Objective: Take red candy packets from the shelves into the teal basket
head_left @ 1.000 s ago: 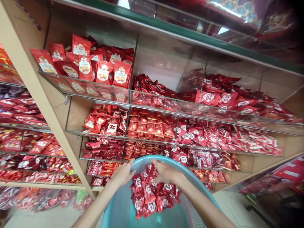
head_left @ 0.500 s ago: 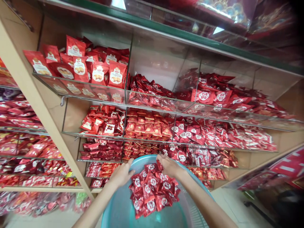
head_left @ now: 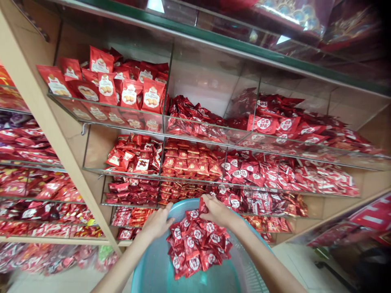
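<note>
My left hand (head_left: 157, 222) is closed on the rim of a teal plastic basket (head_left: 171, 280), at its far left side. Inside the basket lies a pile of small red candy packets (head_left: 197, 244) with round white labels and lettering. Above the far side of the pile, my right hand (head_left: 216, 211) pinches one red packet (head_left: 202, 206) between its fingers and thumb. The label of that packet does not show clearly. Much of the basket's bare bottom is visible nearer to me.
Glass-fronted shelves (head_left: 195, 136) of red packets rise just beyond the basket. Large red biscuit bags (head_left: 128, 93) stand at upper left. A wooden upright (head_left: 55, 130) divides off another shelf unit at left. Plastic bags of goods (head_left: 61, 258) sit low on the left.
My right hand has lifted slightly, and the packet in it now shows upright above the pile. My left hand stays on the basket rim. The view has shifted slightly.
</note>
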A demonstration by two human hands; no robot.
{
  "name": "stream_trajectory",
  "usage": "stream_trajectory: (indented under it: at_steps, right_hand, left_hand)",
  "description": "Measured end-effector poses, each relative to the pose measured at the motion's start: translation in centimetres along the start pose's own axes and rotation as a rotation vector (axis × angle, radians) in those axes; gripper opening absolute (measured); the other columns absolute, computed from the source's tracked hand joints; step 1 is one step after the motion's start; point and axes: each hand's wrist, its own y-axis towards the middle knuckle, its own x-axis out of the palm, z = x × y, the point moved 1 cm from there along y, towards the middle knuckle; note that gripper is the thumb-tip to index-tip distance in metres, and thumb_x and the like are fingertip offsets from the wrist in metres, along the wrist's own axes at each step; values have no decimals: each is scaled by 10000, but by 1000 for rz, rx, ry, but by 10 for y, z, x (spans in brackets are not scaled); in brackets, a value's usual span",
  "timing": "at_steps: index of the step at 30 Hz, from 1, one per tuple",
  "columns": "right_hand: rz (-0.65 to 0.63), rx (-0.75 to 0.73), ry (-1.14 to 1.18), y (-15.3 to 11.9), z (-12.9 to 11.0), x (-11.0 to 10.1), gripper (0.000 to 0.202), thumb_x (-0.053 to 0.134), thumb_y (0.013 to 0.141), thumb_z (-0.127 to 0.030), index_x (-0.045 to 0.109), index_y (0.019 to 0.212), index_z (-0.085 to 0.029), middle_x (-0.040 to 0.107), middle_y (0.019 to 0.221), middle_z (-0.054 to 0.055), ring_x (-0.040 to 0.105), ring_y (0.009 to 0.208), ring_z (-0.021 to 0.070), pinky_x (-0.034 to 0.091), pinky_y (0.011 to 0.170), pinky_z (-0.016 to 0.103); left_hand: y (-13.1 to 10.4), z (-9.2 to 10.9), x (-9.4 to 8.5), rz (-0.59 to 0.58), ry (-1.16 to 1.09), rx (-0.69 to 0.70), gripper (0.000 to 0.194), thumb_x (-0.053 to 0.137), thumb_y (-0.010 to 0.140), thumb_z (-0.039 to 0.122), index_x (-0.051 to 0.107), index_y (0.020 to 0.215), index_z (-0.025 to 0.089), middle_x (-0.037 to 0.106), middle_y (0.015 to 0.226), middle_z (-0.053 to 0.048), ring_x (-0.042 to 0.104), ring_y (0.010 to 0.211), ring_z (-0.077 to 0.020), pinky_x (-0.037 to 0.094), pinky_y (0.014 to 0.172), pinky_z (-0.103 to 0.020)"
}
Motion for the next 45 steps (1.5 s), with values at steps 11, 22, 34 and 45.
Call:
stream_trajectory:
  at_steps: [11,22,34,45]
  right_hand:
    - [-295,233,218,22,-54,39,454,588,625,-396,477,993,-152,606,755,39,577,572,173,402,485,255]
    - [-175,236,132,26,-57,40,475,559,650,-383,474,1059,-158,605,984,113,576,911,245,412,693,296]
    - [-125,230,19,29,-35,13,464,627,642,-260,445,1063,-190,565,1028,127,548,949,273,399,747,347]
    - [-45,248,27,25,-37,17,464,578,703,-463,466,1076,-210,561,1042,109,535,985,276,393,776,346]
  left_hand:
    - [1,-5,6,23,0,-5,530,366,790,348,286,1302,237,594,1064,-102,559,994,-275,428,812,-373]
    - [1,-4,7,18,24,-9,530,373,788,322,284,1303,236,593,1063,-113,564,984,-274,426,811,-370]
    - [5,-8,12,39,25,11,530,341,794,338,290,1308,215,581,1082,-136,564,976,-287,438,791,-387]
    - [4,-10,13,43,23,11,539,357,798,359,280,1314,223,586,1061,-116,559,979,-258,429,809,-361]
